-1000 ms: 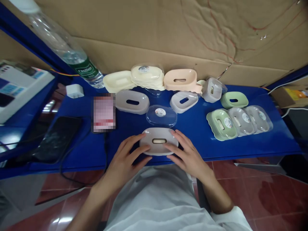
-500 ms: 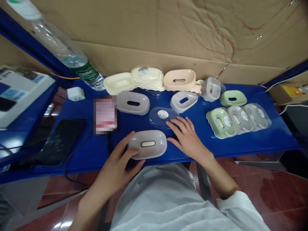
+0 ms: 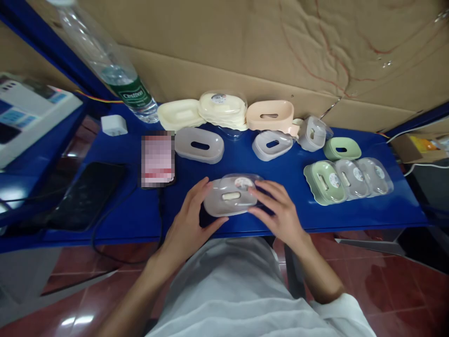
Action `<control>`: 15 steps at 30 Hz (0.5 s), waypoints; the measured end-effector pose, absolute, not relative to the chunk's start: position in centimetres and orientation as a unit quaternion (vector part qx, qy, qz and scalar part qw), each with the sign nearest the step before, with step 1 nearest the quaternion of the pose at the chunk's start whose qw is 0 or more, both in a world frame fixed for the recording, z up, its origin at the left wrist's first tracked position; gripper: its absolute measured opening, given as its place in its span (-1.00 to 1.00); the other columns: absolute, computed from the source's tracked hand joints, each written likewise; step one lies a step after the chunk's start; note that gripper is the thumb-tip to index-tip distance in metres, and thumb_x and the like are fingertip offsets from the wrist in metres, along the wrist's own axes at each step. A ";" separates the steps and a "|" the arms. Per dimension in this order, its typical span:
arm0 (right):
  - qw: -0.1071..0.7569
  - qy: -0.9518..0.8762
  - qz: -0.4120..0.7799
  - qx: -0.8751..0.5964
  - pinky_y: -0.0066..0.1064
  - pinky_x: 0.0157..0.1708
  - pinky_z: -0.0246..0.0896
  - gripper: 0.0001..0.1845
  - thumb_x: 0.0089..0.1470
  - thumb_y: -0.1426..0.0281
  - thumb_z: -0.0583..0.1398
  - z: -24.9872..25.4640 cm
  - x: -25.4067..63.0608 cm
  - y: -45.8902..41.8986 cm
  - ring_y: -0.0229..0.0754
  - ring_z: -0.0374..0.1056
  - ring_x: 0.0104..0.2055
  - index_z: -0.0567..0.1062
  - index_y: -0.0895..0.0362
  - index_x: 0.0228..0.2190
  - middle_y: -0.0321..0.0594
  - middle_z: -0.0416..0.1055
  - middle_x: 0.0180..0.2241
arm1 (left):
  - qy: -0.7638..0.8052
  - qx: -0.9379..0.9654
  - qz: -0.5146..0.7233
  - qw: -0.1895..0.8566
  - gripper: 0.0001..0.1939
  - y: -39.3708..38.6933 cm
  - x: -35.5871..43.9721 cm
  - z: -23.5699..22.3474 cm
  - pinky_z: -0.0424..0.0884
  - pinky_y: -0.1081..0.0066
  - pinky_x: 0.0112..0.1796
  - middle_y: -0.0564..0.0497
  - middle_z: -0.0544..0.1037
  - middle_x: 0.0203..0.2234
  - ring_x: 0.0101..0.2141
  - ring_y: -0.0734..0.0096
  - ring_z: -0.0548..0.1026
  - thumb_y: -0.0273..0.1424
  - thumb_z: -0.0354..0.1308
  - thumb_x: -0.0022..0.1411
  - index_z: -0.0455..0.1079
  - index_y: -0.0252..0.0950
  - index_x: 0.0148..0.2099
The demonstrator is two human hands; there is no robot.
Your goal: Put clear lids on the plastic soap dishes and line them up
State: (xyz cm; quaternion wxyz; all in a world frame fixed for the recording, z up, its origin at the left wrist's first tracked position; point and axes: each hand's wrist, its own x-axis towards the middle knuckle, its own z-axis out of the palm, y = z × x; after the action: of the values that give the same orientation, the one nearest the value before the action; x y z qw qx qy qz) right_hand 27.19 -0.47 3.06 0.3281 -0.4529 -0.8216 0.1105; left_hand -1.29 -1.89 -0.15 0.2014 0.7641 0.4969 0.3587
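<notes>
A grey oval soap dish (image 3: 216,204) with a cream insert in its slot is in front of me at the table's near edge. My left hand (image 3: 191,213) is curled around its left end, the thumb at the near rim. In my right hand (image 3: 279,208) is a clear plastic lid (image 3: 244,181) with a round sticker, gripped at its right side. The lid overlaps the dish's right and far part, a little askew; whether it touches the rim I cannot tell. Just beyond lies another grey dish (image 3: 182,142) with an open slot.
Along the back stand cream dishes (image 3: 178,114), a peach dish (image 3: 250,122) and small grey dishes (image 3: 262,149). Lidded green and grey dishes (image 3: 326,185) sit right. At left are a water bottle (image 3: 131,96), a white charger (image 3: 114,125), a lit phone (image 3: 157,159) and a dark phone (image 3: 87,196).
My right hand has picked the clear lid up from the table and brought it over the dish. My left hand has shifted the grey dish slightly right and away from me.
</notes>
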 end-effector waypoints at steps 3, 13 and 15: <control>0.296 -0.859 0.087 -0.409 -0.05 0.32 0.46 -0.56 0.44 0.33 0.30 3.3 25.4 -1.8 0.02 0.44 0.34 0.58 0.05 0.28 -0.03 0.57 0.25 | 0.486 0.764 0.374 0.200 -0.05 -1.9 -1.4 -0.2 0.44 -0.09 0.37 -0.27 0.30 0.48 0.45 -0.08 0.36 -0.19 0.42 0.41 -0.02 -0.06 0.62; 0.212 -0.900 0.131 -0.356 0.13 0.55 0.15 -0.49 0.47 0.41 0.24 3.4 25.5 -1.2 0.08 -0.10 0.67 0.49 -0.02 0.37 -0.10 0.30 0.48 | 0.483 0.767 0.346 0.242 -0.06 -1.8 -1.9 0.0 0.46 -0.06 0.36 -0.19 0.38 0.42 0.41 -0.04 0.41 -0.19 0.44 0.39 0.01 0.02 0.61; 0.207 -0.909 0.127 -0.339 0.17 0.57 0.08 -0.48 0.47 0.47 0.21 3.8 25.6 -1.1 0.06 -0.06 0.66 0.50 -0.05 0.36 -0.14 0.34 0.46 | 0.485 0.766 0.342 0.249 -0.06 -1.9 -1.9 -0.1 0.45 -0.08 0.36 -0.18 0.36 0.43 0.42 -0.05 0.40 -0.20 0.44 0.39 0.02 0.04 0.61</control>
State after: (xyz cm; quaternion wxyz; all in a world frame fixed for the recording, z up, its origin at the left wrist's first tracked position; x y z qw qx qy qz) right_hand 25.63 -1.06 3.76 0.2073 -0.3387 -0.9089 0.1269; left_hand -1.92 -1.89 -0.12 0.2492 0.7655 0.4846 0.3421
